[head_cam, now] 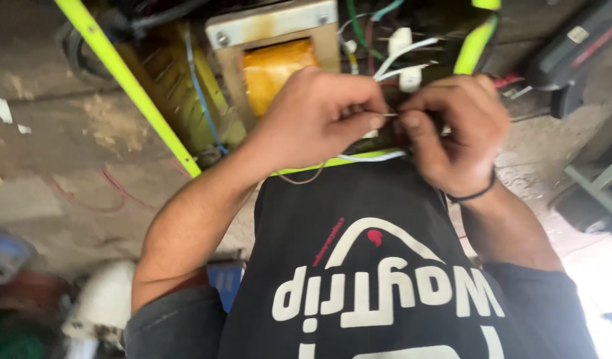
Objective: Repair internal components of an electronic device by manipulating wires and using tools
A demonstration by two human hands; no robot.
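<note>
nearest the camera is your black shirt (386, 286) with pale lettering, filling the bottom of the view. just past it your two hands meet in the middle. your left hand (319, 116) is curled, thumb and forefinger pinched on the end of a thin wire (388, 115). your right hand (455, 129), with a black band (475, 194) at the wrist, is curled too and pinches the same wire from the other side; fingertips nearly touch. the wire end sits right between both pinches, just in front of the machine. whether it is stripped or twisted is too small to tell.

beyond the hands stands a transformer (276, 63) with a yellow wrapped coil inside a pale rusty metal frame, in a housing with lime-green bars (130, 86). loose white wires (402, 56) and green ones hang beside it, not joined to anything you can see, so i judge the wiring is mid-way: one end in hand, several leads left. a red wire (113, 189) lies on the dusty concrete floor (53, 133) to the left.
</note>
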